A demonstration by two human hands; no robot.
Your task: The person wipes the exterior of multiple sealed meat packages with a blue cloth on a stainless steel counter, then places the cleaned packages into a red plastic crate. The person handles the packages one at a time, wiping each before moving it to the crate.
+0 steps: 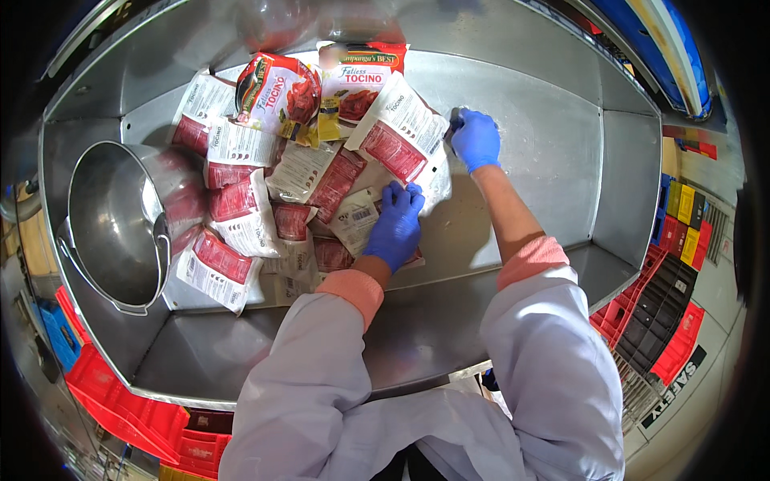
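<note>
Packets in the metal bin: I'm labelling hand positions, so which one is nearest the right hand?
The white-and-red packet just beyond the left hand; its right edge lies beside the right hand, all others lie farther from it.

1. White coat [433, 425], loose, with full, creased sleeves [553, 361].
2. Salmon-pink cuffs [532, 260], snug, at the ends of the coat's sleeves.
3. Beyond the coat's cuffs, plain blue gloves [479, 148] on left hand [395, 227] and right hand [476, 140], thin and wrinkled.
4. Below the coat's front, black cloth [409, 465].
</note>
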